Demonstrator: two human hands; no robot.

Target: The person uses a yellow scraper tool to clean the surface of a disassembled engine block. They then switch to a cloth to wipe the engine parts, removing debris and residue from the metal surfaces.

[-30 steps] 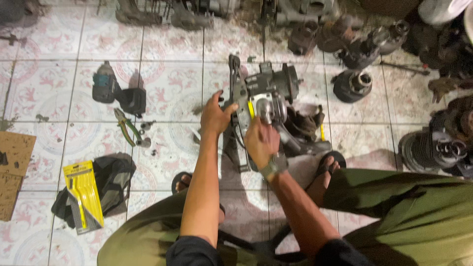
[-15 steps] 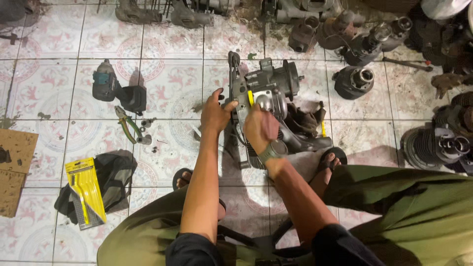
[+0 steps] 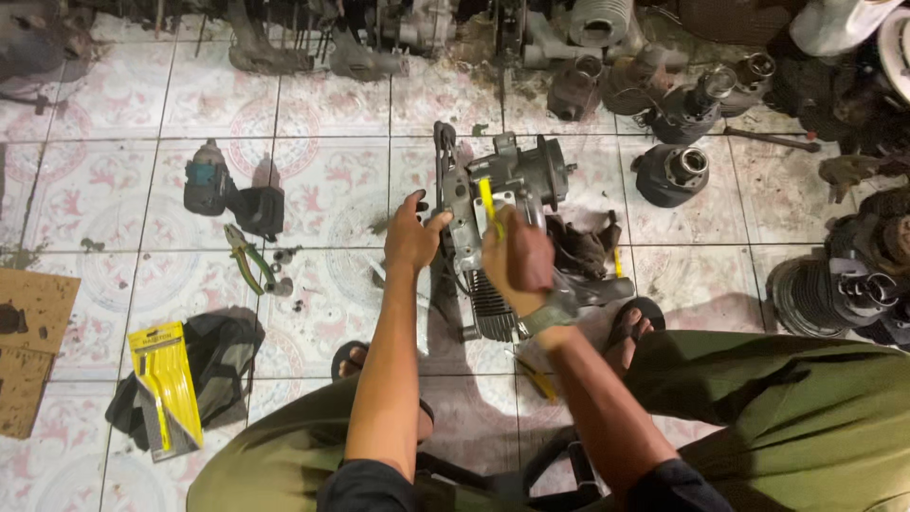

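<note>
Head view: an engine (image 3: 512, 204) lies on the tiled floor (image 3: 114, 190) at the centre of the frame, just above the person's sandalled feet. The left hand (image 3: 412, 237) rests against the engine's left side, fingers spread and loose, gripping nothing. The right hand (image 3: 517, 261) is clenched around a yellow-handled tool (image 3: 490, 207) whose tip points up onto the engine's top. At centre left lie pliers (image 3: 245, 258) and a power tool (image 3: 213, 185). A yellow packet (image 3: 171, 384) rests on a dark cloth (image 3: 227, 351) at lower left. Cylinders (image 3: 673, 175) and other parts crowd the upper right.
</note>
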